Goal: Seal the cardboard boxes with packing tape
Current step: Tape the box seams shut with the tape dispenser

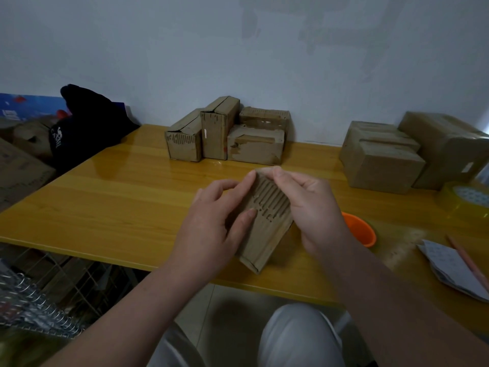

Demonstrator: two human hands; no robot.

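A small worn cardboard box [267, 223] is held tilted above the yellow table [119, 202], its torn corrugated face towards me. My left hand [211, 221] grips its left side, thumb on the torn face and fingertips at the far top edge. My right hand [312, 207] holds the right side and pinches the top end. A roll of clear yellowish packing tape [465, 200] lies at the right edge. An orange tape core or dispenser [362, 229] sits partly hidden behind my right wrist.
Several small boxes [227, 133] stand at the back centre by the wall. Larger taped boxes [391, 160] are stacked at the back right. Folded papers and a pencil [455, 268] lie at the right. A dark bag [87, 125] and cartons sit left of the table.
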